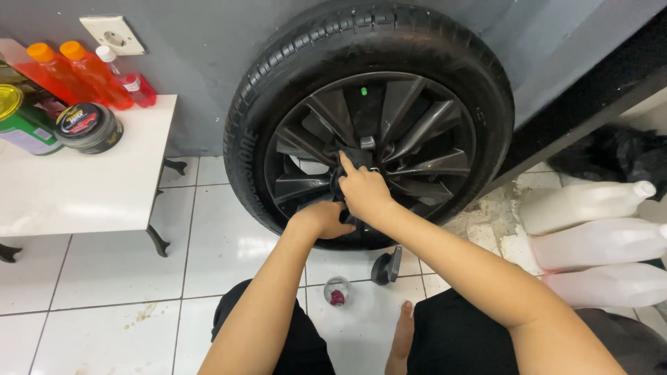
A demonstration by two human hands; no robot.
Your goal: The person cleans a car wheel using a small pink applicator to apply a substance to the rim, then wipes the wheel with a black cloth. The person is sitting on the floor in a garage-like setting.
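A black car wheel (368, 125) with dark multi-spoke rim leans upright against the grey wall. My right hand (365, 191) presses a black cloth (351, 163) against the rim's centre, fingers curled around the cloth. My left hand (323, 219) rests just below and left of it, touching the lower spokes; what it holds is hidden behind the right hand. A small green valve cap (363, 91) shows near the top of the rim.
A white low table (83, 180) at left carries orange bottles (69, 69), a red bottle, a green can and a round black tin (87, 127). On the tiled floor lie a small open jar (337, 290) and a black lid (386, 266). White jugs (597, 236) lie at right.
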